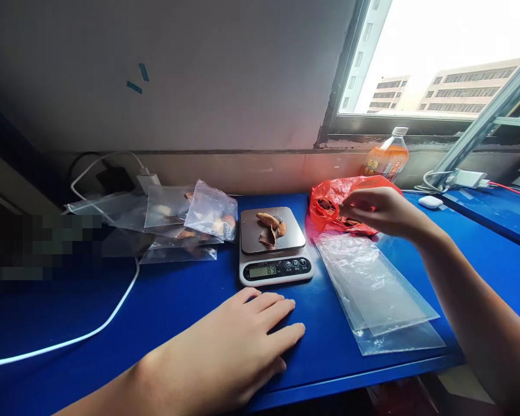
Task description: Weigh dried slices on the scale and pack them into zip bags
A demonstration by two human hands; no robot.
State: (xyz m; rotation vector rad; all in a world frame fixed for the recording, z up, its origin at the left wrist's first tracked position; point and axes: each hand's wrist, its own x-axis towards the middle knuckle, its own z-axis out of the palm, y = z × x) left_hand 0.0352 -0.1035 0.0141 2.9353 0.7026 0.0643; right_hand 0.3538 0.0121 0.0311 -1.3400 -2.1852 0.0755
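Observation:
My left hand point(236, 341) lies flat on the table just in front of a small digital kitchen scale point(277, 270), its fingers spread and holding nothing. Several brown dried pieces point(271, 228) rest on the scale's metal plate, and the display seems to read 8.9. Over the opening of a red plastic bag point(344, 188), my right hand point(375, 211) is raised with its fingers pinched together. What those fingertips hold, if anything, I cannot make out. Dark reddish dried pieces point(351, 224) show inside the bag. Flat clear plastic bags point(381, 289) lie below it, partly overlapping.
Filled clear bags point(210, 211) are piled left of the scale. A white cable point(117, 315) curves across the blue table point(177, 289). Behind the red bag stands an orange drink bottle point(387, 155). A white earbud case point(430, 202) and charger point(468, 178) are at the right.

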